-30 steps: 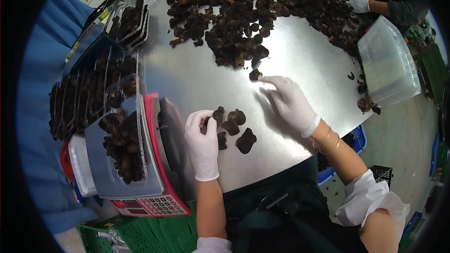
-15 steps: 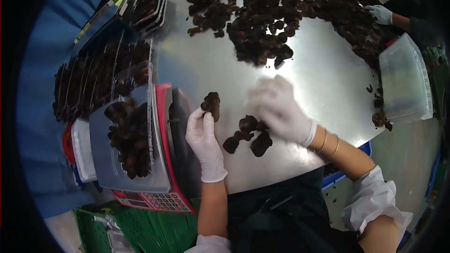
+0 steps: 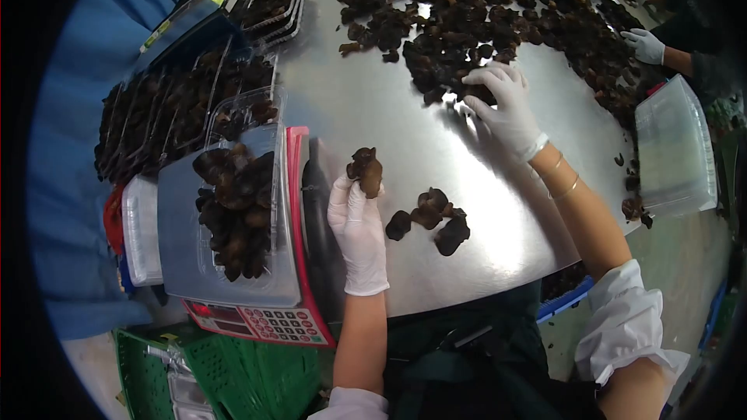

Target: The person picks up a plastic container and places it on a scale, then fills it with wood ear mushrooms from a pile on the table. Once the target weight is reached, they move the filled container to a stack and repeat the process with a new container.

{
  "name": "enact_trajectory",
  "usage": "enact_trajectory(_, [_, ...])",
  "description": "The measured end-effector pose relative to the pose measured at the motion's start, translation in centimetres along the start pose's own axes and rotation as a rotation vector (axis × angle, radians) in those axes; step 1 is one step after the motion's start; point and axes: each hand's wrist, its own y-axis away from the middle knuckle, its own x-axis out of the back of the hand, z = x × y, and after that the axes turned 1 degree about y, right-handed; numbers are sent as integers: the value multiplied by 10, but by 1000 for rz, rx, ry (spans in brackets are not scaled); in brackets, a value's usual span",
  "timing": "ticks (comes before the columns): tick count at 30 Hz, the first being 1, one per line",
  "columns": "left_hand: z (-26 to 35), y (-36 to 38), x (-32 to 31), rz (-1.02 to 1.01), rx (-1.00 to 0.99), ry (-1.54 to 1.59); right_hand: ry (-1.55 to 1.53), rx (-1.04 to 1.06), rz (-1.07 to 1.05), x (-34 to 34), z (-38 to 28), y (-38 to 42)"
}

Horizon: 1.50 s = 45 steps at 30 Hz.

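one left hand (image 3: 359,218) pinches one fungus clump (image 3: 366,172) between thumb and fingers, just right of the one scale (image 3: 259,321). at least three loose pieces (image 3: 451,235) lie farther right of it on the tabletop (image 3: 436,284). beyond, one right hand (image 3: 504,101) curls half open at the one pile's (image 3: 447,39) edge; whether it grips anything, i cannot tell.

Strong white glare across metal tabletop (image 3: 420,280); soft shadow below right hand (image 3: 506,113); black fisheye edges, curved distortion
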Motion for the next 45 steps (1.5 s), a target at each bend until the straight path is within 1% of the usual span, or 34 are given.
enact_trajectory(1, [-1,0,0,-14,-4,4,14,-4,0,12,-9,6])
enact_trajectory(3, [-1,1,-1,-8,7,6,-399,-199,-16,32,-24,23])
enact_trajectory(4, [-1,1,-2,4,6,-3,-469,-212,19,35,-25,32])
enact_trajectory(5, [-2,0,-3,-9,16,6,-455,-220,29,43,-28,38])
enact_trajectory(7, [-3,1,-5,7,-15,-23,-900,-453,-97,61,-40,47])
enact_trajectory(8, [-2,2,-7,9,-16,-39,-1041,-491,-109,73,-51,51])
enact_trajectory(9, [-2,3,-6,0,-7,-34,-1034,-497,-99,76,-52,58])
enact_trajectory(11, [-2,2,-6,-37,-45,-153,-1356,-481,-76,78,-51,71])
enact_trajectory(12, [-2,3,-7,-32,-55,-186,-1497,-453,-110,78,-49,77])
enact_trajectory(13, [-3,3,-7,-40,-51,-183,-1493,-454,-101,81,-49,83])
enact_trajectory(15, [-6,2,-5,-15,-80,-230,-1721,-574,-101,88,-57,93])
enact_trajectory(17, [-8,1,-3,-11,-72,-244,-1692,-585,-49,93,-54,108])
enact_trajectory(19, [-7,-1,1,2,-82,-285,-1784,-574,322,97,-28,134])
enact_trajectory(21, [-5,0,-1,41,-99,-373,-2182,-421,609,109,-1,163])
enact_trajectory(23, [-3,2,-8,19,-157,-430,-2217,-605,764,112,16,203])
enact_trajectory(24, [-2,4,-13,6,-187,-443,-2234,-606,756,109,11,209])
enact_trajectory(26, [-3,4,-13,-62,-277,-574,-2086,-824,852,107,6,217])
enact_trajectory(27, [-5,4,-12,-81,-300,-639,-2090,-832,852,104,2,215])
enact_trajectory(28, [-5,4,-11,-80,-294,-645,-1980,-779,758,99,-8,211])
enact_trajectory(29, [-4,5,-11,-103,-345,-719,-1868,-724,668,94,-21,205])
enact_trajectory(30, [-4,4,-13,-127,-398,-789,-1677,-763,622,93,-43,186])
enact_trajectory(31, [-3,5,-14,-128,-397,-789,-1631,-803,560,92,-56,172])
enact_trajectory(33, [0,7,-17,-114,-436,-863,-1333,-806,347,82,-76,156])
enact_trajectory(35, [0,6,-15,-112,-448,-875,-1119,-770,71,83,-96,136])
enact_trajectory(37, [1,7,-16,-110,-458,-887,-1147,-684,-117,76,-106,126])
enact_trajectory(39, [1,11,-22,-149,-492,-875,-1324,-715,-155,60,-119,118])
enact_trajectory(40, [2,13,-25,-152,-492,-873,-1294,-677,-183,56,-127,112])
enact_trajectory(42, [4,15,-31,-232,-500,-1012,-1221,-606,-260,44,-134,100])
enact_trajectory(43, [4,14,-32,-236,-503,-1008,-1100,-492,-268,36,-133,94])
enact_trajectory(45, [5,10,-31,-143,-417,-1058,-622,-308,-260,35,-126,77])
